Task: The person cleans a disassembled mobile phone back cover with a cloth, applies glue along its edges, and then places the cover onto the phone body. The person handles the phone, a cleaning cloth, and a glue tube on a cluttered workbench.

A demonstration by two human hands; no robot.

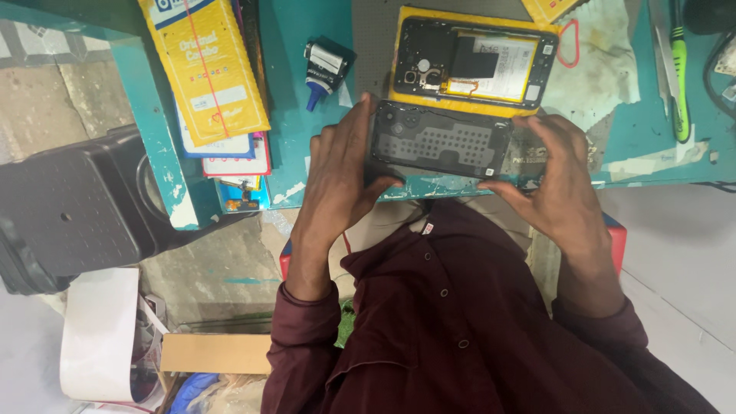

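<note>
L hand (341,172) and R hand (548,180) grip opposite ends of dark phone back cover (441,142), fingers curled over edges, held level above teal bench (307,92) edge. Opened phone (475,65) on yellow pad at 12 o'clock, just beside. Small bottle (326,69) at 10, green tool (680,77) at 2. Nothing between hands and cover.

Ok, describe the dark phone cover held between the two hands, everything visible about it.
The dark phone cover is a flat, long rectangle of what looks like black plastic, its inner face up, with a grid of small round dimples across the middle and moulded cutouts near the left end. It lies level, lengthwise left to right, above the near edge of the teal table. The left hand grips its left end, the right hand its right end. Just beyond it lies the opened phone.
</note>
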